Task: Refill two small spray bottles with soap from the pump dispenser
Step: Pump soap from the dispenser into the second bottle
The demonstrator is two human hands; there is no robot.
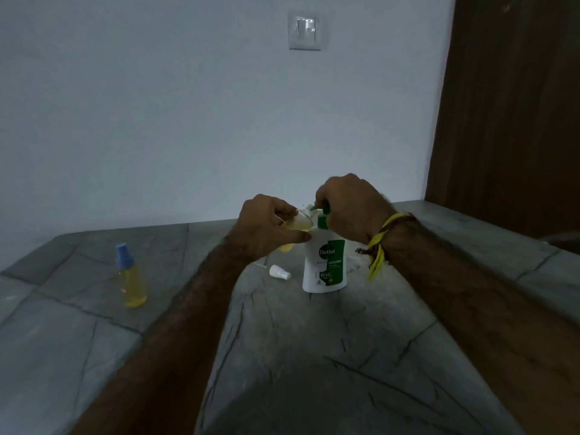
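Grey stone counter [282, 356] carries all items. White dispenser [324, 265] with green label stands upright near the counter's centre. Right hand [351, 208] sits on top of the dispenser, fingers curled down over the green pump head [324, 211]; a yellow thread band [381, 243] circles that wrist.

Left hand [266, 227] holds an open bottle [298, 222], tilted, with its uncapped mouth raised just beside the pump spout. Thumb and fingers are curled round the bottle body. Yellow liquid shows in its lower part. Whether the spout touches the mouth cannot be determined.

White cap [279, 273] lies on its side on the counter, just left of the dispenser base and below the left hand.

Second bottle [131, 277] stands upright well to the left, apart from both hands. It holds yellow liquid to about shoulder level and carries a blue spray cap.

Behind the counter: a pale wall with a switch plate [306, 29], and a brown wooden panel [508, 105] at the right.
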